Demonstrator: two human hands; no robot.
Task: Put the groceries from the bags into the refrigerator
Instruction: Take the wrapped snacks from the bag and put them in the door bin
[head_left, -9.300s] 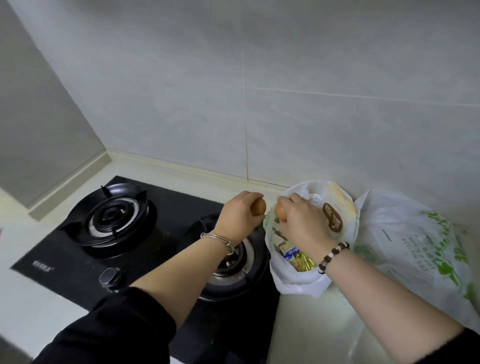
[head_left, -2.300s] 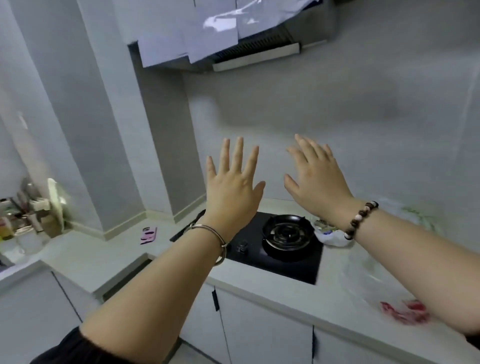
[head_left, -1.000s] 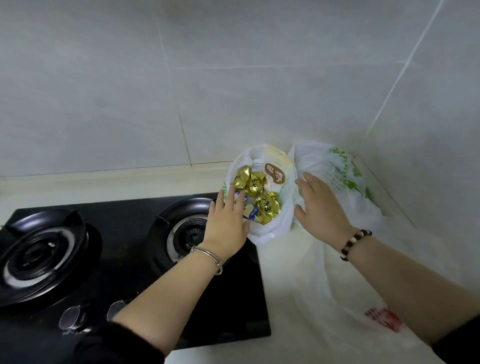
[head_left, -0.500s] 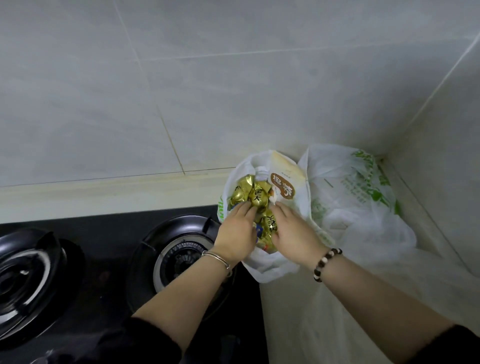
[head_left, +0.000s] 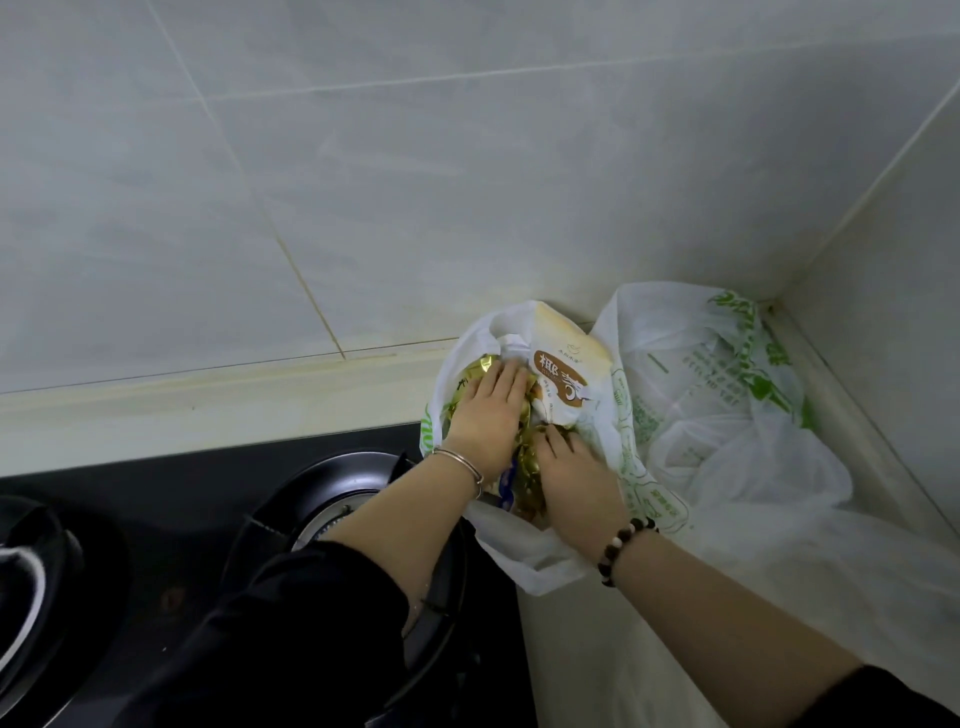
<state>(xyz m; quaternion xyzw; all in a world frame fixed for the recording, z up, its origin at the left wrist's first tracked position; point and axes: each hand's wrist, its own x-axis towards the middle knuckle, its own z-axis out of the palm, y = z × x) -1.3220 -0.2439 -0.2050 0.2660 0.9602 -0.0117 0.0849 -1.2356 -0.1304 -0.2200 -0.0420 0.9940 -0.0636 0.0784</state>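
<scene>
Task's thing: crinkled gold foil-wrapped pieces (head_left: 470, 375) are heaped in the mouth of a small white plastic bag (head_left: 524, 564) with green print, which is stood on the pale counter (head_left: 208, 415) against the grey tiled wall.
Neighbours: a cream packet (head_left: 569, 358) with a brown oval label is lodged in the same bag at 1 o'clock from the heap. A larger translucent bag (head_left: 727, 415) with green lettering is slumped at 3 o'clock, touching the first. A black gas hob (head_left: 182, 519) is set at 8 o'clock. The refrigerator is not seen.
Handling: the pieces are judged light, loose and slippery, and the foil easily crushed; spilling is likely if only a few are pinched. The heap is best scooped from both flanks, or the bag taken by its rim and carried whole. The bag film is soft, and no support is given by it.
Left hand (head_left: 488, 421): it is laid flat on the heap at 10 o'clock, fingers nearly straight and close together, pressed onto the foil; nothing is enclosed.
Right hand (head_left: 579, 480): it is set at 5 o'clock of the heap, fingers (head_left: 558, 444) bent and tips dug into the foil, so that some pieces are held; the thumb is hidden.
Step in hand: the heap is judged to be gathered for lifting out; nothing is yet raised clear of the bag.
</scene>
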